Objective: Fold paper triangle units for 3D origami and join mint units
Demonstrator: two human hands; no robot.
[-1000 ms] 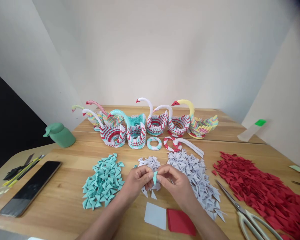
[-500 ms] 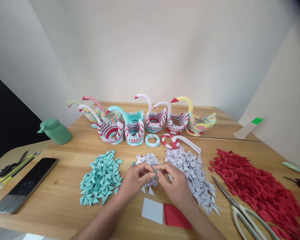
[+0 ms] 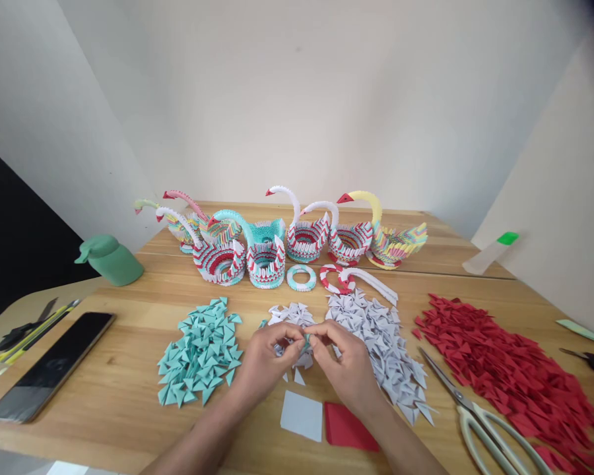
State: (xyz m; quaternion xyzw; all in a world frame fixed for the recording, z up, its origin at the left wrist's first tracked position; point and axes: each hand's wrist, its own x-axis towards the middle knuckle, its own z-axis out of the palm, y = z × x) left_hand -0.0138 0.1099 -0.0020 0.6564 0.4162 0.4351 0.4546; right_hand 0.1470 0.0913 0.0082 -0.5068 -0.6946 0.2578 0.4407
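My left hand [image 3: 272,353] and my right hand [image 3: 340,353] meet at the fingertips, both pinching a small teal folded paper piece [image 3: 307,339] that is mostly covered by fingers. Beneath them lies a small pile of white paper triangles [image 3: 291,314]. Left of my hands is a heap of teal paper triangles [image 3: 200,353]; a larger white heap [image 3: 376,343] spreads behind and beside my right hand. In front of my wrists rest a stack of white paper squares [image 3: 301,415] and a stack of red paper squares [image 3: 349,427], the red one partly hidden by my right forearm.
Several folded-paper swans [image 3: 267,257] stand at the back, with a teal-white ring [image 3: 301,278] and a red-white ring [image 3: 332,279] before them. Red triangles [image 3: 505,369] and scissors [image 3: 462,399] lie right. A phone [image 3: 52,366] and green container [image 3: 109,260] are left, a glue bottle [image 3: 492,253] far right.
My fingers have shifted very slightly around the small teal piece, both hands still pinching it in the same place. Nothing else has visibly moved.
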